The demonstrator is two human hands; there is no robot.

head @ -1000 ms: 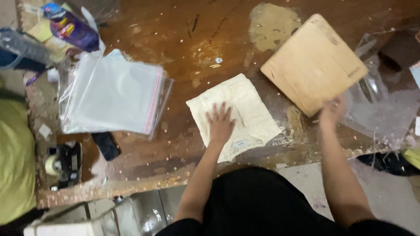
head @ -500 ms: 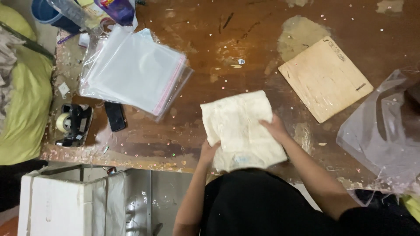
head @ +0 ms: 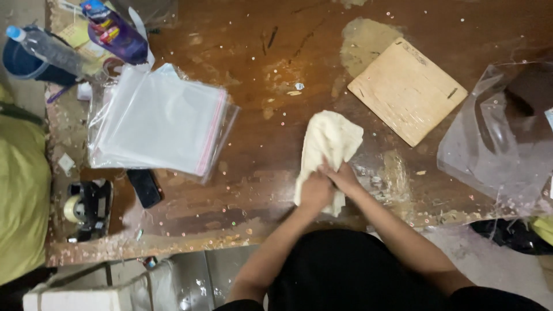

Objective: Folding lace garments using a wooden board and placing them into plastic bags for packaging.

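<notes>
**Both hands gripping a cream cloth at the near edge of the tabletop**

Your left hand and right hand met side by side on the lower part of a cream cloth, each clenched around a bunch of its fabric; the two hands touched one another. The cloth lay crumpled and partly folded on the worn wooden tabletop, near its front edge and roughly central, with its upper portion spread loose towards the far side.

Beyond and to the right of the cloth, apart from it, a square wooden board lay flat and rotated at an angle. Further right, a large clear plastic bag rested crumpled over the tabletop's right end.

To your left, well apart from the cloth, a stack of clear zip bags with a pink sealing strip lay flat. Just below its near corner sat a small black object, too dark to identify. A tape dispenser stood at the left front corner. At the far left corner lay a clear plastic bottle with a blue cap and a purple pouch, beside a dark blue bucket.
</notes>
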